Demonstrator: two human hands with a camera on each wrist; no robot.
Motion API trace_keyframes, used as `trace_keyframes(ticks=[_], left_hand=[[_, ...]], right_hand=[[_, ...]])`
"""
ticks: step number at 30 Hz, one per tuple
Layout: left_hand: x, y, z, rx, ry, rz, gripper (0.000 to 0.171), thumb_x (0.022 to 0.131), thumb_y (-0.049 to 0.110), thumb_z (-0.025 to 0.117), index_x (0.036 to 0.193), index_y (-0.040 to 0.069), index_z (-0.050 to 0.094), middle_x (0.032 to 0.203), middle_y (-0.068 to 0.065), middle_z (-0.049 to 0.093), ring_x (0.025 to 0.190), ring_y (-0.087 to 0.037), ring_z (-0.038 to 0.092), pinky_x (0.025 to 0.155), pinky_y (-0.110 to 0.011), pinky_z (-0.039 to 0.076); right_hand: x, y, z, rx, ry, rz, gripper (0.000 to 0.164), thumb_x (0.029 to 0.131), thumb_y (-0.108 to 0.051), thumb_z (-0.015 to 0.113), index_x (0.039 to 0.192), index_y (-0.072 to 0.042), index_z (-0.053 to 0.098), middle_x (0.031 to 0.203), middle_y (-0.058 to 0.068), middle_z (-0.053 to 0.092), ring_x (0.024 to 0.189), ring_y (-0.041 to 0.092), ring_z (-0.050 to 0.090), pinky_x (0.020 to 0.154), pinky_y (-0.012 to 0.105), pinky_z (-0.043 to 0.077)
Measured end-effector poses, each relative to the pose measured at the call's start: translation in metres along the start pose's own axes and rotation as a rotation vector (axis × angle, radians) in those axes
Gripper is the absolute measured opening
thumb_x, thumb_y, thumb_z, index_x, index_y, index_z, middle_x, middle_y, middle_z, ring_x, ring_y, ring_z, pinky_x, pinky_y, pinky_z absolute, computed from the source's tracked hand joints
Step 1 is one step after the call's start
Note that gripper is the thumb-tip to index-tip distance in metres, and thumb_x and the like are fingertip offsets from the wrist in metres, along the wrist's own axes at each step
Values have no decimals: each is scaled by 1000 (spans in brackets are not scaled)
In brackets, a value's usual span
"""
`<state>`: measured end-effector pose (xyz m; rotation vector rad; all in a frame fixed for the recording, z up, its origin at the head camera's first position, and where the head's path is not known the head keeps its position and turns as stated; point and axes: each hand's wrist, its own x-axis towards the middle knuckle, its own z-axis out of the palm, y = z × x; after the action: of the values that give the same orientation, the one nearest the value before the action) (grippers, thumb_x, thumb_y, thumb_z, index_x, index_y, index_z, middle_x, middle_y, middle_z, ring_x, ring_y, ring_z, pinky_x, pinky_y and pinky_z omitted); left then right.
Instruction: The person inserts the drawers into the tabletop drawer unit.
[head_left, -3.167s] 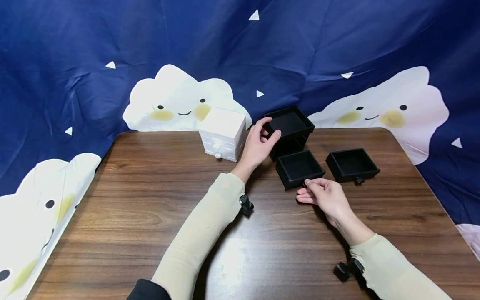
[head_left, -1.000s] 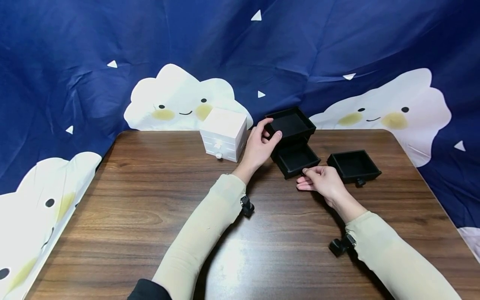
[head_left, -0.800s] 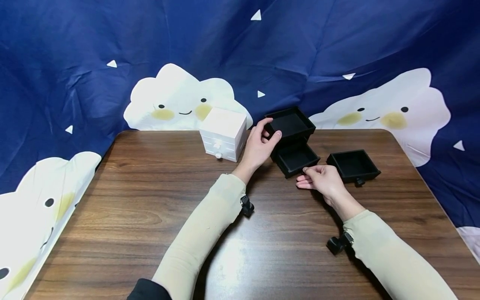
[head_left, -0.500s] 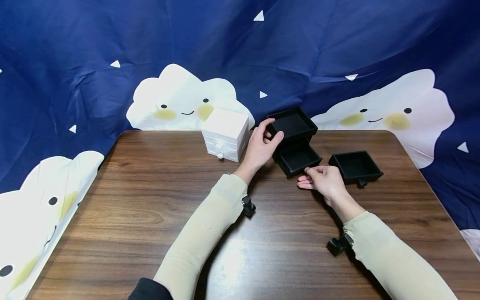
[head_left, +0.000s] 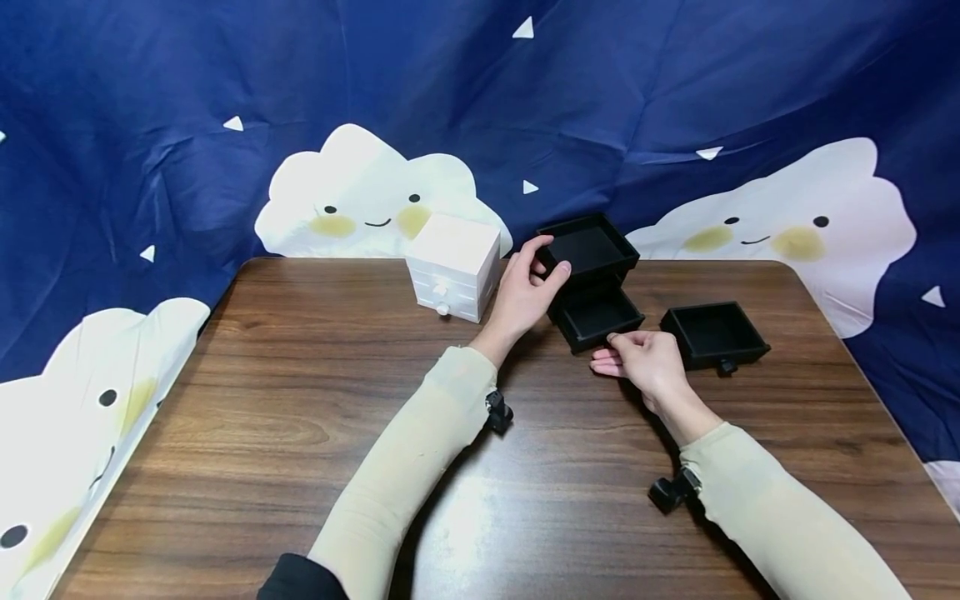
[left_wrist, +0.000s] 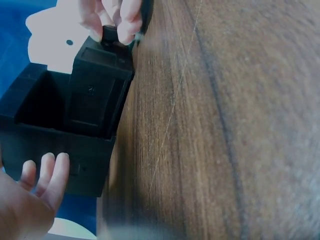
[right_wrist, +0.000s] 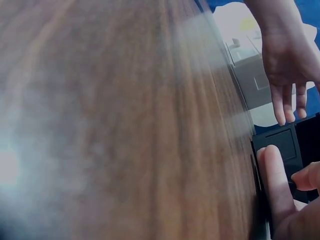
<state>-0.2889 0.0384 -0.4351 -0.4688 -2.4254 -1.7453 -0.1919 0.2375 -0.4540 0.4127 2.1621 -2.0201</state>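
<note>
A black mini drawer cabinet (head_left: pixel 588 246) with an open-topped upper part stands near the table's back edge. My left hand (head_left: pixel 519 292) is at its left side; in the left wrist view the straight fingers (left_wrist: pixel 59 175) lie against the cabinet wall. The black drawer (head_left: pixel 600 315) sticks out of the lower front, partly inside the cabinet. With thumb and fingers, my right hand (head_left: pixel 651 365) pinches the drawer's small knob (left_wrist: pixel 109 34), other fingers extended beneath. A second black drawer (head_left: pixel 714 333) sits on the table to the right, its knob facing me.
Left of the black cabinet stands a white mini drawer cabinet (head_left: pixel 453 262) with round knobs, close to my left hand. The brown wooden table (head_left: pixel 300 400) ends just behind both cabinets, where a blue curtain (head_left: pixel 585 83) with cloud prints hangs.
Earlier the drawer lay in front of the cabinet; my right hand has pushed it back, so it sits deeper in the lower opening. My left hand has stayed at the cabinet's side.
</note>
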Motion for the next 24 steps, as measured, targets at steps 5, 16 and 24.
trace_keyframes(ticks=[5,16,24], left_hand=[[0,1,1,1,2,-1,53,104,36,69,154,24,55,114,-13,59,92,-14,58,81,-24,48],[0,2,2,2,2,-4,53,104,37,69,154,24,56,114,-14,60,96,-21,62,82,-24,48],[0,1,2,9,-1,-5,53,104,38,68,154,25,55,113,-12,59,94,-17,60,81,-24,48]], right_hand=[[3,-3,1,-9,5,-7,46,114,-11,48,144,25,47,81,3,80,73,6,79,77,25,65],[9,-11,4,-15,-11,17,45,114,-11,48,142,24,47,80,3,79,73,7,79,78,25,65],[19,-16,9,-15,1,11,44,114,-9,47,142,25,47,78,3,79,71,6,79,78,24,65]])
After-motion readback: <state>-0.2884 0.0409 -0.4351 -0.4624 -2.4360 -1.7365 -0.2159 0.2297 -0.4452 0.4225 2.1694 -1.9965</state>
